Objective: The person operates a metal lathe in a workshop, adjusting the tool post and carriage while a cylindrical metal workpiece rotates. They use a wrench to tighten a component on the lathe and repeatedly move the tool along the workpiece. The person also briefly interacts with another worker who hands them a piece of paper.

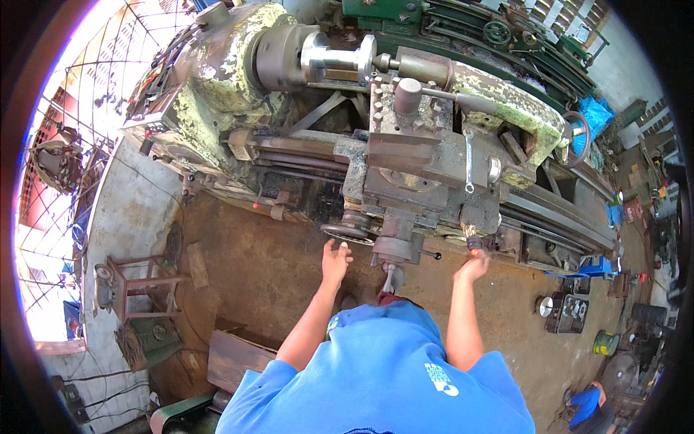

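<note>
A worn lathe with peeling pale green paint [210,65] stretches in front of me. My left hand [335,264] is at the rim of the carriage handwheel [345,231], its fingers curled and the thumb up. Further right, my right hand [473,267] is closed around a dark handle [475,243] below the slide; it is slightly blurred. A shiny flanged metal workpiece [338,59] sits between the chuck [283,58] and the tailstock centre [384,64]. The square tool post [406,112] stands close to the workpiece. A spanner [469,163] lies on the slide.
A lever with a black knob [436,254] sticks out between my hands. Beyond stands a green machine [463,29]. A wooden stool [148,286] is at the left, and a black crate [572,313] at the right. Another person's blue sleeve [585,405] shows at lower right.
</note>
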### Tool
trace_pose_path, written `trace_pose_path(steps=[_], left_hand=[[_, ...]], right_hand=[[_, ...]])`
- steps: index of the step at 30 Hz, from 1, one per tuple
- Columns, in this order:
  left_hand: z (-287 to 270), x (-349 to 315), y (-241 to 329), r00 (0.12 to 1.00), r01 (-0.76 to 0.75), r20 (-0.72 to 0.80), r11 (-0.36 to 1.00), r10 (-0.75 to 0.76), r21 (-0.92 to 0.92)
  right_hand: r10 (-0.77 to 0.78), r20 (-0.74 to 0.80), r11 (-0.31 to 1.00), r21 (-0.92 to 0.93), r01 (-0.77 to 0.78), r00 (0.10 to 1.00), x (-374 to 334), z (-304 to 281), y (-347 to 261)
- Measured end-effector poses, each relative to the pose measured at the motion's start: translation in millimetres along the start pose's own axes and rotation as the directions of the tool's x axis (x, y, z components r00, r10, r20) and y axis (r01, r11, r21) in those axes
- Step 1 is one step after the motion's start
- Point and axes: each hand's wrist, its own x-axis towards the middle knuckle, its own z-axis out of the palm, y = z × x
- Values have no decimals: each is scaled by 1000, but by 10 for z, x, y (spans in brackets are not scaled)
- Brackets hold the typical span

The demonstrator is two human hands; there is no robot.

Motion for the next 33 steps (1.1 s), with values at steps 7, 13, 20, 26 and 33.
trace_pose_path(steps=[7, 13, 20, 26, 33], left_hand=[[413, 333, 339, 988, 72, -135, 995, -80, -63], [477, 515, 269, 971, 176, -169, 984, -168, 32], [412, 622, 216, 966, 244, -105, 968, -237, 52], [364, 659, 228, 966, 253, -65, 967, -250, 41], [326, 785, 81, 971, 237, -6, 971, -237, 31]], right_hand=[[662, 52, 628, -582, -516, 748, 155, -110, 845], [630, 80, 566, -728, -387, 773, 187, -1, 1071], [316, 475, 134, -880, 457, 822, -13, -201, 1195], [301, 464, 131, -886, 446, 833, -367, -191, 1082], [429, 496, 74, -852, 519, 755, -254, -227, 985]])
